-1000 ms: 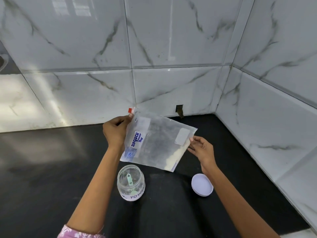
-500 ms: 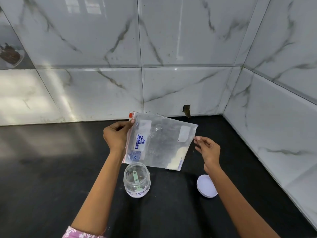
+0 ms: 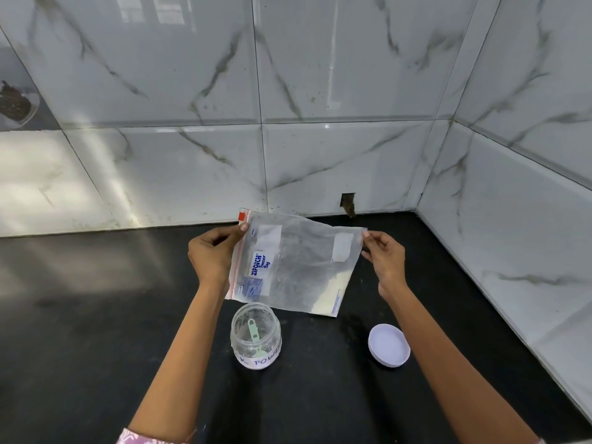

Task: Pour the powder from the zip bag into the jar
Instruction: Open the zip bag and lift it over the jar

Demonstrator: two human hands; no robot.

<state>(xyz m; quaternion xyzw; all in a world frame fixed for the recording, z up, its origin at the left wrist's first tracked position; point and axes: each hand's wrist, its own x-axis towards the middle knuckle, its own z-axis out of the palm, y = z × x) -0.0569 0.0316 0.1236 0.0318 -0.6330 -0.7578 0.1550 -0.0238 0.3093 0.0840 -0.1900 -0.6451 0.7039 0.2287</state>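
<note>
Black glossy desk (image 3: 80, 315) in white marble-tiled corner (image 3: 442, 149), clear plastic zip bag (image 3: 294, 267) pinched at top corners by left grip (image 3: 213, 254) and right grip (image 3: 386, 257), above open clear plastic jar (image 3: 255, 334).

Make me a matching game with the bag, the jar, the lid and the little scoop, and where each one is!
Things:
1. zip bag
2. jar
3. lid
4. scoop

Places:
A. inside the jar
B. lying on the black counter, right of the jar
C. held up by both hands
D. standing open below the bag

Pairs: 1-C, 2-D, 3-B, 4-A
</note>
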